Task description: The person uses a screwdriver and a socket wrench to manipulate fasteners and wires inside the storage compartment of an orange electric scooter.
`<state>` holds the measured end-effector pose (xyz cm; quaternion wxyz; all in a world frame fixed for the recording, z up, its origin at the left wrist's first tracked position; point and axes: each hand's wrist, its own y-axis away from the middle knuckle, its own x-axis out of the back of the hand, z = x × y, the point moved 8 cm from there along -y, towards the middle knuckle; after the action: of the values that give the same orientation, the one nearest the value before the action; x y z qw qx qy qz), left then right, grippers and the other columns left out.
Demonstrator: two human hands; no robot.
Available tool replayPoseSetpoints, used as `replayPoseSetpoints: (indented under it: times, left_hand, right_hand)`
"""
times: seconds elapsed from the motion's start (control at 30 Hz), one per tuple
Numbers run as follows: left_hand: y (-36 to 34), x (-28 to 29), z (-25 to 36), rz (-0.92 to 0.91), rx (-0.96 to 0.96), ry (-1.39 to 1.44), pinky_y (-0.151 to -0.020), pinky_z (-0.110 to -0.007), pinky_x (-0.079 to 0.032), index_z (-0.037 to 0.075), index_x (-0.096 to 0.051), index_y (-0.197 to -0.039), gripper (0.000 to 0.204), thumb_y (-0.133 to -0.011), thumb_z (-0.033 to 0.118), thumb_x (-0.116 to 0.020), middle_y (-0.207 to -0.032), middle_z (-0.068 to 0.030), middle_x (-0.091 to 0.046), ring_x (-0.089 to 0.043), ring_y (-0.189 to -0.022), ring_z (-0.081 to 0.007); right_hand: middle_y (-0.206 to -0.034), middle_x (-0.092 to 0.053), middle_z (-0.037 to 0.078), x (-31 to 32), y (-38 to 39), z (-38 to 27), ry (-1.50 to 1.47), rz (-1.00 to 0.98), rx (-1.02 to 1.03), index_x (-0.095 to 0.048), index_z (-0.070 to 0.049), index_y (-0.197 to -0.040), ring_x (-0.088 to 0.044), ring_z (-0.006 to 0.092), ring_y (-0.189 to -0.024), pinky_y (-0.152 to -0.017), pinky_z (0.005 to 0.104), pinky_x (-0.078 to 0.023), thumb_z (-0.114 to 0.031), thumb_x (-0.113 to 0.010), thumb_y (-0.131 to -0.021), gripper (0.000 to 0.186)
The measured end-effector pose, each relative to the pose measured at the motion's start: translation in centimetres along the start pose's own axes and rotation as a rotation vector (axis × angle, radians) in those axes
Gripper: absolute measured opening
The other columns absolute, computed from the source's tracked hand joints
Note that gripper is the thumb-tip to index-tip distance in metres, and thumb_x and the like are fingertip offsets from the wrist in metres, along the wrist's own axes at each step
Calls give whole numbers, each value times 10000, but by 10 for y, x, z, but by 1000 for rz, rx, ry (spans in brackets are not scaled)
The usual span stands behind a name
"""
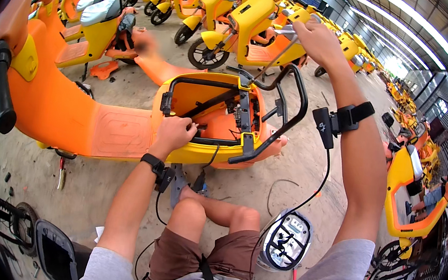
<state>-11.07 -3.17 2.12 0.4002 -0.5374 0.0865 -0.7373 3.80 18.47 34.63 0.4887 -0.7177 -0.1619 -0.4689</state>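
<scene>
An orange-and-yellow electric scooter [77, 118] stands across in front of me, its seat off and the compartment [218, 141] under it uncovered. My left hand [175, 135] is closed at the compartment's near left edge; what its fingertips hold, if anything, is hidden. Raised at the far right of the compartment, my right hand [317, 39] is wrapped round the top of a T-handle wrench [277, 57]. Its long metal shaft slants down to the compartment's rear edge, beside the black rear rack [298, 107]. Where the tip meets the scooter is too small to tell.
An upturned grey-white seat [293, 239] lies on the floor by my right knee. A red-handled tool [62, 177] lies under the scooter's footboard. A black cable [305, 202] hangs from my right wrist strap. Rows of yellow scooters [248, 24] stand behind; a person [433, 197] is at far right.
</scene>
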Motion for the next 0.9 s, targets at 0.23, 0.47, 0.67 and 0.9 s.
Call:
replayPoseSetpoints:
  times: [0.23, 0.47, 0.67, 0.9]
  left_hand:
    - [-2, -1, 1, -2, 3, -29, -625, -462, -514, 73, -705, -710, 336, -887, 344, -617, -657, -166, -659, -656, -645, -352]
    - [-2, 2, -4, -11, 50, -28, -661, -468, -530, 58, -709, -738, 270, -857, 289, -637, -698, -181, -667, -660, -680, -375]
    - [-6, -11, 1, 9, 4, 12, -654, -486, -529, 88, -717, -754, 283, -866, 338, -647, -704, -174, -667, -661, -704, -387]
    - [10, 17, -26, 11, 80, -44, -605, -468, -477, 46, -686, -828, 283, -915, 307, -623, -726, -207, -642, -640, -700, -401]
  right_hand:
    - [-941, -733, 128, 6, 8, 2, -119, 131, 240, -537, -223, -1430, -687, 332, -868, -814, 425, -532, -125, -605, -868, 574]
    - [-912, -731, 110, 6, 23, -18, 92, 174, 350, -756, -160, -1061, -691, 326, -885, -794, 441, -533, -145, -591, -888, 240]
    - [-883, -736, 106, 86, 48, 78, 119, 458, 113, -752, -162, -1112, -697, 275, -807, -713, 410, -532, -267, -658, -855, 293]
    - [-1073, -738, 185, 138, 186, 121, -191, 187, -211, -712, -21, -1185, -711, 260, -950, -831, 310, -525, -161, -706, -807, 404]
